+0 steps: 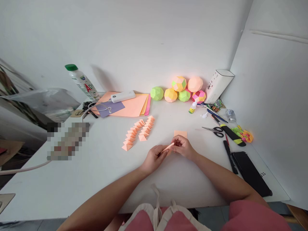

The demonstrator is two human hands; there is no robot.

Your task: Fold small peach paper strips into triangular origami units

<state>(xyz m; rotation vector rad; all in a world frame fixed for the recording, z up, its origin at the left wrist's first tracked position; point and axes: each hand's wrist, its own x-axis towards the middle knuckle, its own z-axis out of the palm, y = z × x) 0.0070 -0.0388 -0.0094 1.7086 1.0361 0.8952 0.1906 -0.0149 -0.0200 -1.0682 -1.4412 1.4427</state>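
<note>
Both my hands meet over the middle of the white table [96, 166]. My left hand [154, 158] and my right hand [183, 147] pinch the two ends of a narrow folded strip of orange paper [167, 148], fingers closed on it. Just beyond my right hand lies a small orange paper square [180, 133]. Two rows of folded orange paper triangles [137, 132] lie to the left of my hands.
Several coloured paper balls [178, 89] line the back wall beside a white box [218, 85]. Sheets of coloured paper [130, 106] carry a white power bank [123, 96]. A glue bottle [192, 107], scissors [214, 131], pens, a black phone [251, 173] and a green-capped bottle [81, 81] stand around.
</note>
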